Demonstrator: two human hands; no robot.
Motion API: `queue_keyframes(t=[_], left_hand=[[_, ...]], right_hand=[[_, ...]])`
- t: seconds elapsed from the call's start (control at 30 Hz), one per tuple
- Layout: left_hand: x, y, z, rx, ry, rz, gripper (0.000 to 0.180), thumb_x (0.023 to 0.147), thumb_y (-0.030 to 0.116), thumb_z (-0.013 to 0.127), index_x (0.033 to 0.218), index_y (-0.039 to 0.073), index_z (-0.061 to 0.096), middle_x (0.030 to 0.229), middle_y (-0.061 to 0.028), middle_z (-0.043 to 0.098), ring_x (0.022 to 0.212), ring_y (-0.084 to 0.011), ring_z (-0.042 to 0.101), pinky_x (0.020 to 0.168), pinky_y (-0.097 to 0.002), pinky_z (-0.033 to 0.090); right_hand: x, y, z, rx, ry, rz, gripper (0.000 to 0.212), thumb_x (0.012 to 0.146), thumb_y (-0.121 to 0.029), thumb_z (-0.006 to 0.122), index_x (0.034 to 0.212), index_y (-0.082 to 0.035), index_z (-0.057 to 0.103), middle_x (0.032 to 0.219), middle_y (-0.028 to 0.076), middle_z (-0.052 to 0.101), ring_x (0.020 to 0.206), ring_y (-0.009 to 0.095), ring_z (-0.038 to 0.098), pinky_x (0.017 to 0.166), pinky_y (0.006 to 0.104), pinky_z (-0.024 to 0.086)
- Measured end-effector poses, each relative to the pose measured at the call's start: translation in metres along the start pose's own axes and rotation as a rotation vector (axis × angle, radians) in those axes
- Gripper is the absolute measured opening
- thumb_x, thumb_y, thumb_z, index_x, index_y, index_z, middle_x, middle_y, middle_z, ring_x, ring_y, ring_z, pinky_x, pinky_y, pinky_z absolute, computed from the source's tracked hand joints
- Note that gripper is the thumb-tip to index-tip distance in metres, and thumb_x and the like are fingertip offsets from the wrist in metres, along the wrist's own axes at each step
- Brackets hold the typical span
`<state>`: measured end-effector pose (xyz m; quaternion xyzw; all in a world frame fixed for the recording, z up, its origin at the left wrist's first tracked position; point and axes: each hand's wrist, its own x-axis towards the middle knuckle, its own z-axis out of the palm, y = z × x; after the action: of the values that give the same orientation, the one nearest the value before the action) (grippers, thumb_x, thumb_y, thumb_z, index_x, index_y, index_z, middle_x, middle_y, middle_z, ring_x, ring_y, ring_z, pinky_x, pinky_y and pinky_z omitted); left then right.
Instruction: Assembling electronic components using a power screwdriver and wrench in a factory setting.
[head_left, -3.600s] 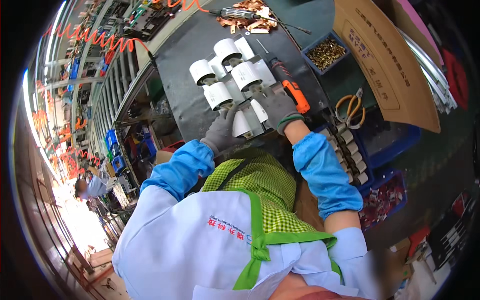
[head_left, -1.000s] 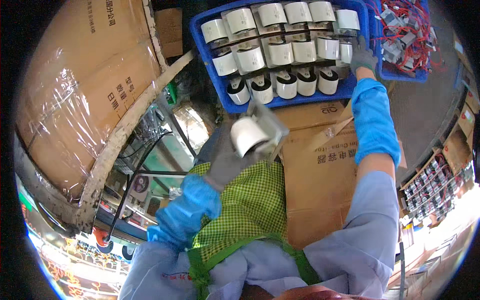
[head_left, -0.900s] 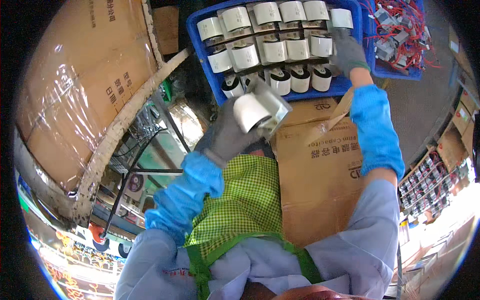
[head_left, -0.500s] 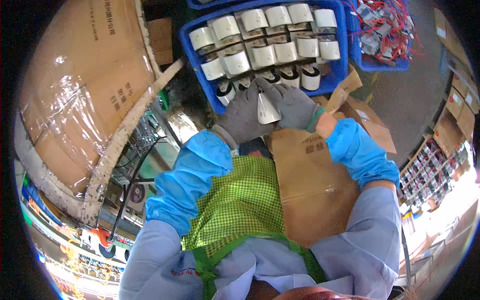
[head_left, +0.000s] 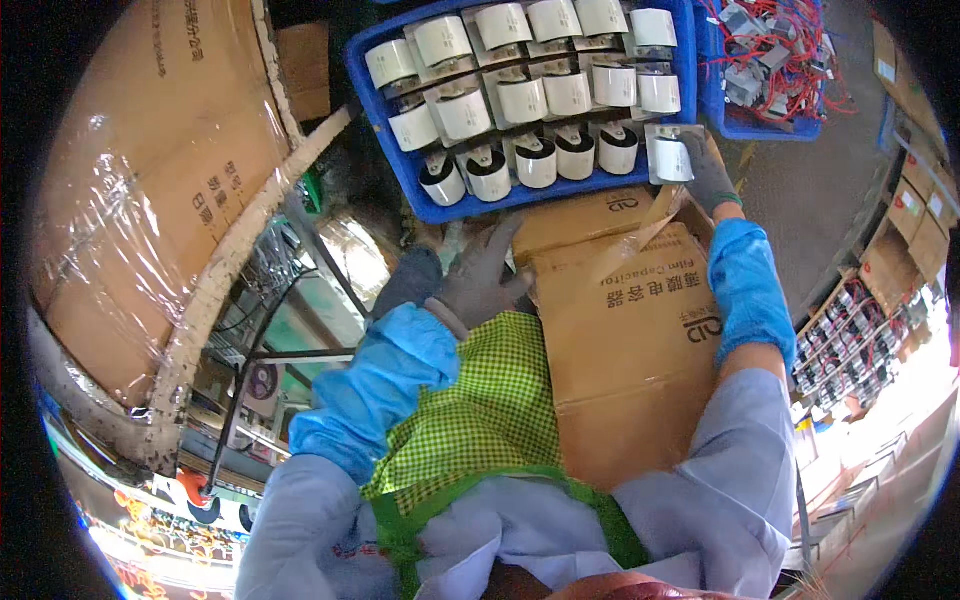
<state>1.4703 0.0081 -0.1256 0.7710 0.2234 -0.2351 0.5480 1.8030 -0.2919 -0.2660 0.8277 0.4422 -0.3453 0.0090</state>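
Fingers of your right hand (head_left: 700,165) close their grip on a white capacitor (head_left: 668,158) at the blue tray's (head_left: 400,165) right end, extending the bottom row. Your left hand (head_left: 480,280) rests open and empty on the cardboard box (head_left: 630,330). About eighteen capacitors fill three rows.

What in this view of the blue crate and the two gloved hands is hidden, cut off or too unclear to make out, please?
- Head view: the right hand covers part of the white cylinder it holds at the blue crate corner.
- The left hand lies on the cardboard box; its palm side is hidden.
- The crate's far rim is cut off by the top edge.
- The red-wired parts are too small to identify.
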Motion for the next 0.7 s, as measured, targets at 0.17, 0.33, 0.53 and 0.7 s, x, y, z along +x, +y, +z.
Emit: queue_keyframes(t=[0.17,0.33,0.53,0.7], left_hand=[[-0.016,-0.021,0.004,-0.045,-0.153,-0.099,0.066,0.081,0.025,0.066,0.135,0.003,0.036,0.124,-0.0286,0.048,0.111,-0.0438,0.052,0.091,-0.0482,0.045],[-0.031,-0.032,0.011,0.038,-0.128,-0.084,0.063,0.082,0.026,0.066,0.135,0.005,0.037,0.123,-0.026,0.049,0.111,-0.0434,0.051,0.089,-0.0491,0.046],[-0.034,-0.034,0.006,0.021,-0.15,-0.096,0.06,0.082,0.027,0.066,0.132,0.007,0.04,0.123,-0.0243,0.052,0.108,-0.0424,0.054,0.086,-0.0495,0.047],[-0.035,-0.042,0.016,0.063,-0.125,-0.1,0.058,0.081,0.026,0.066,0.13,0.007,0.041,0.121,-0.0224,0.054,0.103,-0.0413,0.057,0.084,-0.0479,0.049]], right_hand=[[0.013,-0.004,0.018,0.02,-0.042,0.143,0.059,0.079,0.0,0.053,0.135,-0.01,0.037,0.138,0.021,0.039,0.115,0.042,0.051,0.095,0.0451,0.046],[0.004,0.008,0.044,0.074,0.065,0.187,0.056,0.079,0.001,0.053,0.133,-0.008,0.039,0.138,0.022,0.041,0.116,0.041,0.05,0.094,0.0466,0.045],[-0.004,0.013,0.044,0.128,0.107,0.064,0.057,0.076,0.001,0.058,0.129,-0.007,0.041,0.134,0.021,0.045,0.118,0.041,0.048,0.095,0.0464,0.045],[-0.002,0.006,0.047,0.16,0.082,-0.012,0.069,0.067,0.002,0.065,0.13,-0.007,0.039,0.133,0.02,0.044,0.124,0.041,0.042,0.102,0.0447,0.04]])
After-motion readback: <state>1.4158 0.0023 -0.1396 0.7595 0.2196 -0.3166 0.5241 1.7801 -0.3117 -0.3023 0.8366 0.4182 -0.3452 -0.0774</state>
